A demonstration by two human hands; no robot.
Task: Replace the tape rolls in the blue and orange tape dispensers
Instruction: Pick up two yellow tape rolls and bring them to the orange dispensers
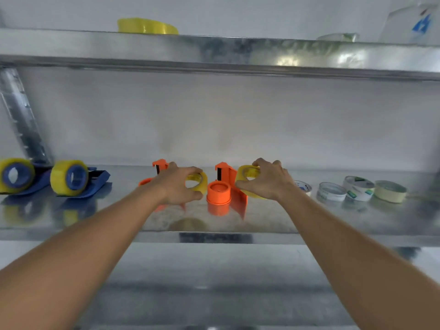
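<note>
Two orange tape dispensers stand on the metal shelf (214, 225). The left orange dispenser (159, 166) is mostly hidden behind my left hand (177, 185), which grips a yellow tape roll (198, 183). The right orange dispenser (219, 190) shows its bare round hub. My right hand (266, 179) holds another yellow tape roll (247, 173) just right of that dispenser's upright plate. At the far left lie two blue dispensers (16, 176) (73, 178), each carrying a full yellow roll.
Several thin, nearly used-up tape rolls (332, 191) (358, 186) (390, 190) sit on the shelf to the right. On the upper shelf (214, 51) lie a yellow roll (147, 26), a clear roll (338, 36) and a white bag (409, 22). A slanted metal brace (21, 115) stands at the left.
</note>
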